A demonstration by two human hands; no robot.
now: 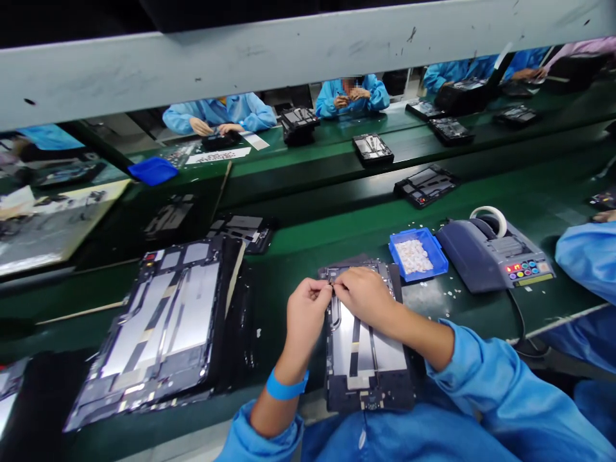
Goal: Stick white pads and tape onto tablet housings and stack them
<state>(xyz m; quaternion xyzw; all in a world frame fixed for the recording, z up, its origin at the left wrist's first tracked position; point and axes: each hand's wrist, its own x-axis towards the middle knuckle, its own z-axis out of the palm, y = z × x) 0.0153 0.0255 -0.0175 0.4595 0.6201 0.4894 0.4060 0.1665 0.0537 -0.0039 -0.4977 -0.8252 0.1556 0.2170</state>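
Two hands met over the upper end of an opened tablet chassis (364,359) that lay on the green bench (298,269) right in front of the person. The left hand (305,312), a blue wristband (285,388) on its wrist, had finger and thumb pinched shut on something too small to make out, at the top left edge of the chassis. The right hand (364,296) rested on the top of the chassis, its fingertips pressed together against those of the left; whether it gripped anything could not be told. Left of the chassis sat a stack of similar opened tablets (158,330). Just beyond the chassis, to its right, stood a blue tray (418,254) of small white pieces, and right of that a grey tape dispenser (493,253) with a white roll on top. Farther behind the chassis, more dark assemblies lay along the green conveyor (332,154), with other people in blue smocks at work on its far side.
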